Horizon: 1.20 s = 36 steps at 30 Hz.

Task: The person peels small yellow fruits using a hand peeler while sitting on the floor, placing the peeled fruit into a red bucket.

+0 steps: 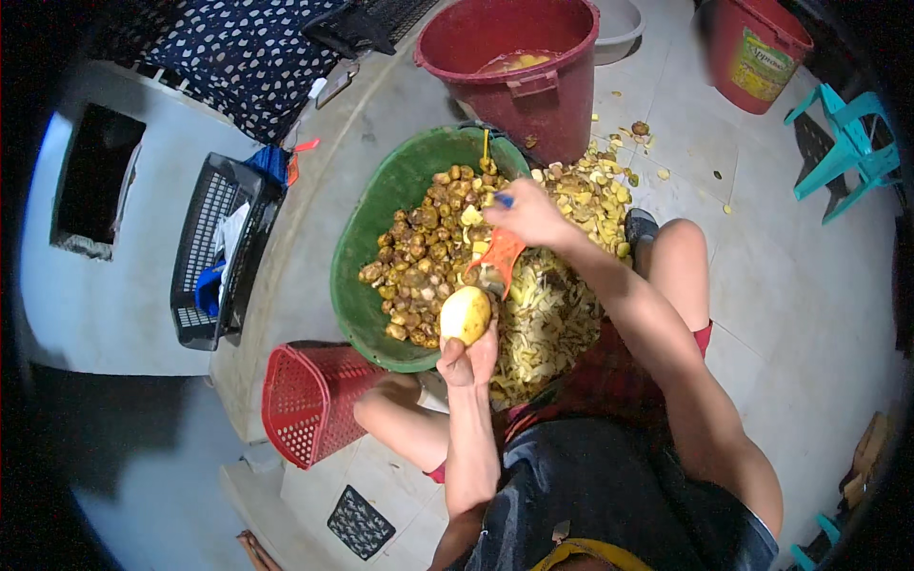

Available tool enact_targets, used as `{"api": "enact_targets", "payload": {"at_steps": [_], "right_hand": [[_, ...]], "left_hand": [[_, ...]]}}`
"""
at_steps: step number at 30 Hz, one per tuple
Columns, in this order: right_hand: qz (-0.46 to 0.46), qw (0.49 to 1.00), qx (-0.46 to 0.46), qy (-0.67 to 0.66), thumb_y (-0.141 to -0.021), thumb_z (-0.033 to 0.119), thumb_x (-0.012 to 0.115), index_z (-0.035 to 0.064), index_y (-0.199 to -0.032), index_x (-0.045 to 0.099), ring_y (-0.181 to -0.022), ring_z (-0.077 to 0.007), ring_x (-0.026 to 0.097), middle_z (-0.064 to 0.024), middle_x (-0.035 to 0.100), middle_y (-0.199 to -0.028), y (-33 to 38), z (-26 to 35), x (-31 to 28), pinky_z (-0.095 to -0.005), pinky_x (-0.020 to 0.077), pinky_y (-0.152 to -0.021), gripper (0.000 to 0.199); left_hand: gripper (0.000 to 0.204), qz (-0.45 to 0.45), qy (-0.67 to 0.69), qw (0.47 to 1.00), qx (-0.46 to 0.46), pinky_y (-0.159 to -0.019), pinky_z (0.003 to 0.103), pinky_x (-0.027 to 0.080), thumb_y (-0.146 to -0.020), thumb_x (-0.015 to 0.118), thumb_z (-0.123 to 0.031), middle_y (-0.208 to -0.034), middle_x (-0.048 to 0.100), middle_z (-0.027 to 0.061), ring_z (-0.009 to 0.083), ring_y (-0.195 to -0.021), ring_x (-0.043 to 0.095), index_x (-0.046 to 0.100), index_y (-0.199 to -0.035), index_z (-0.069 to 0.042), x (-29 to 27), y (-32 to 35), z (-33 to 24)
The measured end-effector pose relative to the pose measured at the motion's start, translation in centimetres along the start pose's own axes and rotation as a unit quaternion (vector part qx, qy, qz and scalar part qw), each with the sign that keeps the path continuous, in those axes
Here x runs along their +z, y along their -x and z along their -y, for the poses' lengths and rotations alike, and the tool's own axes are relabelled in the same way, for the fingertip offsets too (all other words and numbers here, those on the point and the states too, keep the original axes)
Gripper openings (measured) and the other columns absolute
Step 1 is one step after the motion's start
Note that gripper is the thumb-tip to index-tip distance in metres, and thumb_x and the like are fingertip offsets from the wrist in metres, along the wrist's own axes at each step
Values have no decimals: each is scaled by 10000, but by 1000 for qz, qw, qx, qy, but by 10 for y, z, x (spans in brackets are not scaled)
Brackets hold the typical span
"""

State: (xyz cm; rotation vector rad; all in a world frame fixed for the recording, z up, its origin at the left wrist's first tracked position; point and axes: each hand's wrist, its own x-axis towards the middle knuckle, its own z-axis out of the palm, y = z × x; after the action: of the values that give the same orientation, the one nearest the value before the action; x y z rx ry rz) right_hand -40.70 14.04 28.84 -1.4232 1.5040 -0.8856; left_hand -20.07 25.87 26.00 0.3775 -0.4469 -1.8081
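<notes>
My left hand (469,357) grips a pale, peeled potato (466,315) at the near edge of a green tub (354,276). My right hand (526,215) is closed above the tub's right side, with a small blue handle (504,200) showing at its fingers; the tool's working end is hard to make out. Between the hands is an orange perforated plastic piece (502,255), whose support is hidden. Inside the tub lie many small brown unpeeled potatoes (424,249). A heap of pale peelings (547,324) spreads between my legs.
Beyond the tub stands a big red bucket (562,95) with yellowish pieces in liquid. A red perforated basket (319,400) rests at left, a black crate (205,252) behind it. Teal stools (847,143) and another red bucket (757,57) are far right.
</notes>
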Motion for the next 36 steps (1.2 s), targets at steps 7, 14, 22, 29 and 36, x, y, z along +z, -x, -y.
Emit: {"api": "enact_targets", "payload": {"at_steps": [7, 14, 22, 29, 36], "right_hand": [[-48, 993, -12, 108, -701, 298, 635, 48, -676, 666, -581, -287, 641, -176, 613, -593, 4, 6, -8, -405, 516, -639, 253], [-24, 994, -74, 80, -708, 311, 627, 4, -654, 628, -576, -348, 624, -203, 597, -593, 8, 14, -4, -415, 508, -602, 312], [-103, 962, -206, 148, -692, 228, 626, 14, -580, 594, -517, -282, 603, -165, 575, -541, 16, 17, 0, -400, 486, -559, 244], [-102, 926, -322, 169, -697, 227, 647, 29, -602, 607, -478, -205, 532, -128, 533, -518, 30, 43, 4, -367, 434, -519, 224], [-45, 973, -218, 63, -703, 242, 643, 8, -610, 609, -477, -242, 567, -146, 574, -537, 29, 35, 6, -386, 455, -513, 254]], "left_hand": [[792, -1, 9, 1000, 14, -1089, 438, 302, -658, 773, -179, -1255, 511, 178, 293, -1212, 472, 388, -1307, 64, 11, 5, 0], [801, -23, -70, 996, 40, -1062, 425, 348, -655, 779, -169, -1233, 519, 173, 285, -1172, 503, 387, -1308, 77, 23, 1, 2], [763, 0, -60, 997, 39, -1061, 435, 348, -658, 754, -151, -1241, 516, 185, 308, -1163, 508, 402, -1294, 83, 22, 3, 0], [799, -1, -80, 996, 51, -1079, 404, 329, -691, 765, -197, -1267, 514, 157, 270, -1188, 499, 369, -1329, 76, 23, 2, -4], [820, -16, 17, 999, 34, -1109, 394, 277, -684, 778, -204, -1284, 508, 175, 267, -1224, 471, 368, -1333, 85, 13, 7, -1]]}}
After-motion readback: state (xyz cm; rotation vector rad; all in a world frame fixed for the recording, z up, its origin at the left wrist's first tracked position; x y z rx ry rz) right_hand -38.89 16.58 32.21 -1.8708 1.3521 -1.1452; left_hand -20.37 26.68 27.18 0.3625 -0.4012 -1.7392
